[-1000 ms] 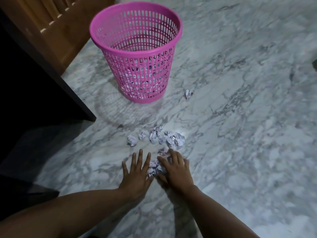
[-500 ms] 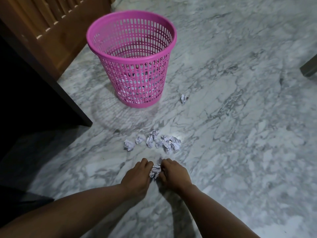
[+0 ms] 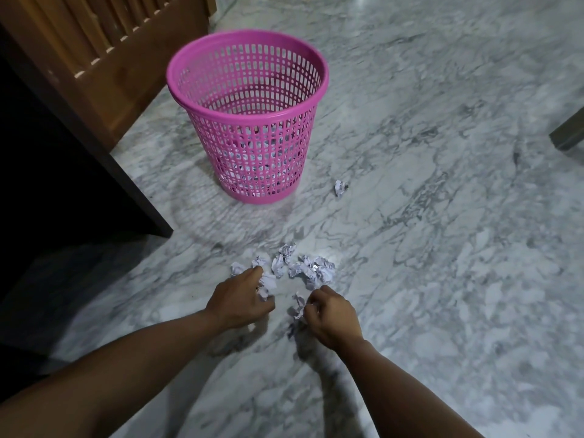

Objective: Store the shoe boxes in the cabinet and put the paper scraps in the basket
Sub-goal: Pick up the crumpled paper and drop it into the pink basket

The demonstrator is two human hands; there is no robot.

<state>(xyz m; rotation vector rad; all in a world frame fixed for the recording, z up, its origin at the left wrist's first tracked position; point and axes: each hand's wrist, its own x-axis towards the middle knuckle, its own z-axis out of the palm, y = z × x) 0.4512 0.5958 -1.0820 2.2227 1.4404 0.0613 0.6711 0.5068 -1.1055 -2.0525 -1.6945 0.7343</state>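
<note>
Your left hand curls round a scrap and your right hand pinches another, gathering handfuls to save trips. More scraps lie just beyond your fingers; the basket stands farther ahead, some paper already inside.

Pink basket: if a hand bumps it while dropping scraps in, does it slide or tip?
The pink slotted plastic basket looks light: thin lattice walls, only a few paper scraps visible at the bottom. Its base is narrower than its rim, so a bump near the top could probably tip it. On the polished grey marble floor, a low push would likely slide it instead.
</note>
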